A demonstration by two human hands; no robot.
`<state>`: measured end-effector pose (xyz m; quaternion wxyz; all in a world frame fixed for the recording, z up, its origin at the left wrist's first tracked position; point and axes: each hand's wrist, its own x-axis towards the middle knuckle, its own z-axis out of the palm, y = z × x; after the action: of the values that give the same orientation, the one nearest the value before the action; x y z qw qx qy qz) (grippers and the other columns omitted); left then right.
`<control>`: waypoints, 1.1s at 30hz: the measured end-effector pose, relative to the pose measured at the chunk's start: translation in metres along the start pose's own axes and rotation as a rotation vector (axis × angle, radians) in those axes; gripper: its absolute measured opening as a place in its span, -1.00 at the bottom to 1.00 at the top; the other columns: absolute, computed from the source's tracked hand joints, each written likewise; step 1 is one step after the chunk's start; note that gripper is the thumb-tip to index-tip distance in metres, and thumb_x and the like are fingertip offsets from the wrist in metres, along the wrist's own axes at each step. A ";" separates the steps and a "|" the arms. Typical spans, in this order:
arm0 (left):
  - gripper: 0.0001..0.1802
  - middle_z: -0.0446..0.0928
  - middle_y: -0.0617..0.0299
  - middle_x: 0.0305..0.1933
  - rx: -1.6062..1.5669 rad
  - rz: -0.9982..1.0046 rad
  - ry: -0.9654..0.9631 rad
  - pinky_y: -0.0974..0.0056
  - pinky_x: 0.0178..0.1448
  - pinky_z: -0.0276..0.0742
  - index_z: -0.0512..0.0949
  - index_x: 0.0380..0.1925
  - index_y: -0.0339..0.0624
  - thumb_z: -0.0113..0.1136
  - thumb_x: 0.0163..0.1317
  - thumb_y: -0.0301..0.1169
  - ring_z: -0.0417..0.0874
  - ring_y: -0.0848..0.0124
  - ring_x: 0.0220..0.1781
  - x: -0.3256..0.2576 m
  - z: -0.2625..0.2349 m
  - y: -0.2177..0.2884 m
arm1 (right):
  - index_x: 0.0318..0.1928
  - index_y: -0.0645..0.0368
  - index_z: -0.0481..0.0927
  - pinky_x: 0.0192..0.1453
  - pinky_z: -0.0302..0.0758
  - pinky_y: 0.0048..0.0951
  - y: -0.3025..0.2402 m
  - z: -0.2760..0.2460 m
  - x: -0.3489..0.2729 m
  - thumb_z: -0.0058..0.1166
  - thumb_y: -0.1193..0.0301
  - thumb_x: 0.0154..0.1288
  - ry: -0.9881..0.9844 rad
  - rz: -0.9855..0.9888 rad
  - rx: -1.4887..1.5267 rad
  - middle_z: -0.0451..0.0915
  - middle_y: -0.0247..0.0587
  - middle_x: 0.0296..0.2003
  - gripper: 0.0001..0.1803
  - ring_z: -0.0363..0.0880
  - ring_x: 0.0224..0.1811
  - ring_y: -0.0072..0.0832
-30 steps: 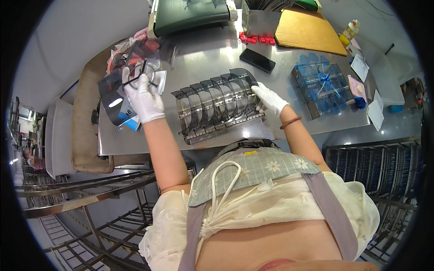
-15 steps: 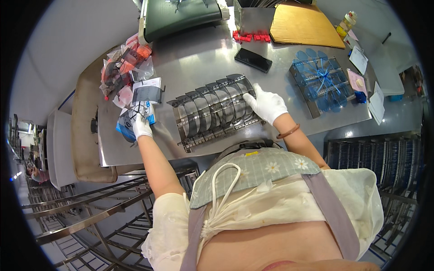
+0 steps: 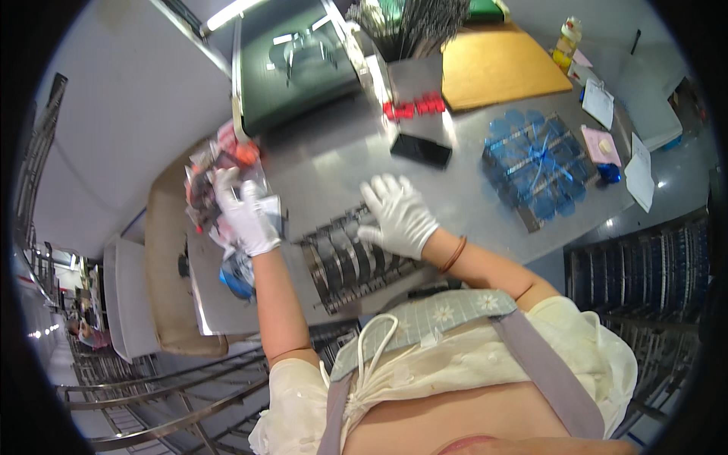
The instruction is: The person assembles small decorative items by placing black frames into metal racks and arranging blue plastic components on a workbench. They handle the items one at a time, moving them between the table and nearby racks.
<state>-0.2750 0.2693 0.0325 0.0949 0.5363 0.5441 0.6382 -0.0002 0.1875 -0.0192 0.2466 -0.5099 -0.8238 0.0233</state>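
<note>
My left hand (image 3: 249,218), in a white glove, reaches over a heap of clear plastic bags with red and orange pieces (image 3: 203,189). Its fingers are apart, and nothing shows in them. A metal rack of curved dark lenses (image 3: 341,262) lies in front of me on the steel table. Over its right end is my right hand (image 3: 400,216), also gloved, palm down with fingers spread; it hides part of the rack, and I cannot tell whether it touches. Below my left wrist lies a blue packet (image 3: 236,274), with a white paper (image 3: 271,208) beside the wrist.
A second rack with blue lenses (image 3: 542,159) stands at the right. Behind are a black phone (image 3: 421,150), red clips (image 3: 413,106), a cardboard sheet (image 3: 497,68) and a bottle (image 3: 566,45). A dark green conveyor belt (image 3: 296,83) ends at the back left.
My left hand has moved away from the blue packet to the bag heap, leaving the dark-framed thing it held. My right hand has left the rack's end and spread over it. The view has tilted.
</note>
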 end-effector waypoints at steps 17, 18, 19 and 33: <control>-0.47 0.77 0.10 0.02 0.066 0.090 -0.723 0.27 0.16 0.63 0.65 0.21 -0.09 0.37 0.17 -0.41 0.76 0.35 0.01 0.112 0.429 0.044 | 0.36 0.44 0.43 0.57 0.12 -0.04 0.017 0.018 0.003 0.14 -0.16 0.27 -0.201 -0.037 0.109 0.40 0.22 0.38 -0.05 0.29 0.46 0.00; -0.53 0.78 0.13 -0.02 0.030 0.136 -0.718 0.27 0.15 0.63 0.70 0.14 -0.04 0.39 0.17 -0.39 0.78 0.35 -0.01 0.115 0.436 0.044 | 0.38 0.44 0.41 0.59 0.09 -0.03 0.018 0.019 0.005 0.12 -0.17 0.28 -0.221 -0.036 0.119 0.38 0.22 0.41 -0.04 0.26 0.49 0.02; -0.59 0.80 0.16 -0.07 0.049 0.071 -0.738 0.27 0.15 0.63 0.75 0.06 0.00 0.40 0.16 -0.36 0.79 0.36 -0.03 0.116 0.441 0.045 | 0.41 0.44 0.38 0.61 0.07 -0.02 0.019 0.021 0.006 0.11 -0.17 0.30 -0.295 -0.024 0.120 0.36 0.23 0.43 -0.03 0.23 0.52 0.03; -0.72 0.76 0.12 -0.22 -0.014 0.389 -0.374 0.23 0.08 0.62 0.77 -0.07 -0.14 0.38 0.20 -0.41 0.77 0.23 -0.14 0.107 0.273 0.075 | 0.42 0.41 0.38 0.61 0.08 0.06 0.016 0.025 0.002 0.04 -0.21 0.34 -0.221 -0.069 0.009 0.36 0.21 0.43 -0.04 0.25 0.51 0.02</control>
<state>-0.0682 0.4773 0.1088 0.0732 0.7387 0.3995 0.5380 0.0017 0.2028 -0.0454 0.1570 -0.4746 -0.8628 0.0747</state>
